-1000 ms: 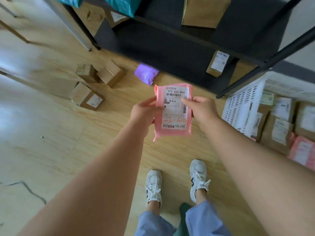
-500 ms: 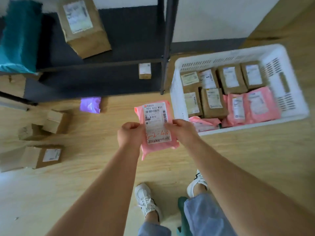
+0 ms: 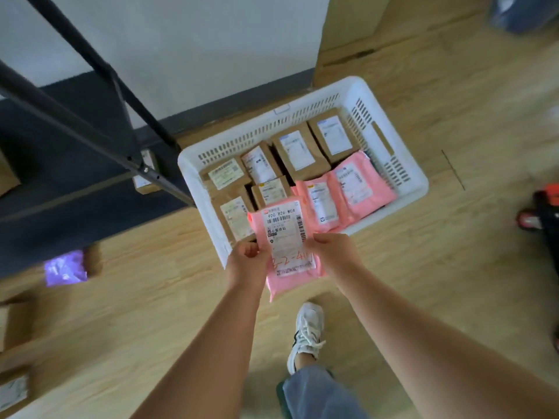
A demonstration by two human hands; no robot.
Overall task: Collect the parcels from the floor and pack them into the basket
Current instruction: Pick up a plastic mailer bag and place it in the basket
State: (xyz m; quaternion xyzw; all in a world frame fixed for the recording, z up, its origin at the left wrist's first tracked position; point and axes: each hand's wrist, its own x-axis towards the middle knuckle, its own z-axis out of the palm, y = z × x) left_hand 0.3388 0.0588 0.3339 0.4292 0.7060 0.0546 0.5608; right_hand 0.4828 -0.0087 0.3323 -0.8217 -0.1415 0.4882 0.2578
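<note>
Wooden floor fills the bottom of the frame. In the middle, the left hand and the right hand each pinch one side of the pink parcel. Its long side points up the frame at the white basket, and its top already covers the near rim. Both hands look just as close. Before, the basket sat at the upper right; now it is straight ahead.

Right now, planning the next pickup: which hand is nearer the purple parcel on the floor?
Left. The left hand grips the pink parcel on the side toward the purple parcel; the right hand grips its opposite edge, farther away.
</note>
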